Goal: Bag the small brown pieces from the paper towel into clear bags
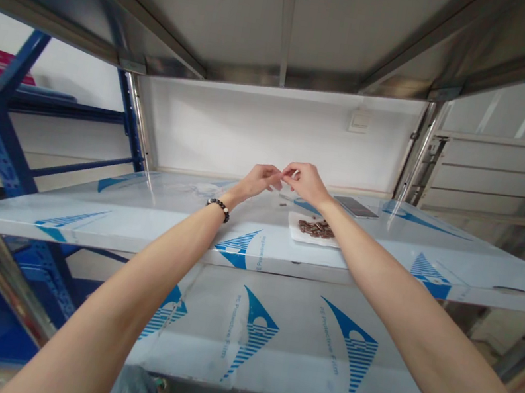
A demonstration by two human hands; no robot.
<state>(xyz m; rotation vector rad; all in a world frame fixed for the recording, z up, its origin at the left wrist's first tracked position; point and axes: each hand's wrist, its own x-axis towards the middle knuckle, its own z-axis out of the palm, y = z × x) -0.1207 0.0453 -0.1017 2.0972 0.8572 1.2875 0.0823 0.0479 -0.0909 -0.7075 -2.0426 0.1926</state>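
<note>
Curling together, the left hand [258,180] and right hand [307,181] show no clear contents; small brown cylinders [316,228] seem light, firm, best pinched mid-length.

The words "PE Protective Film" can be read twice in blue on the pale film of the lower shelf [287,368], once beside the middle blue emblem [255,335] and once beside the right blue emblem [352,349]. The same line, small and partly lost, runs up the front of the desk [136,229], next to another striped emblem [238,247]. Each emblem seems to carry a few letters within its pattern, too blurred to make out.
</note>
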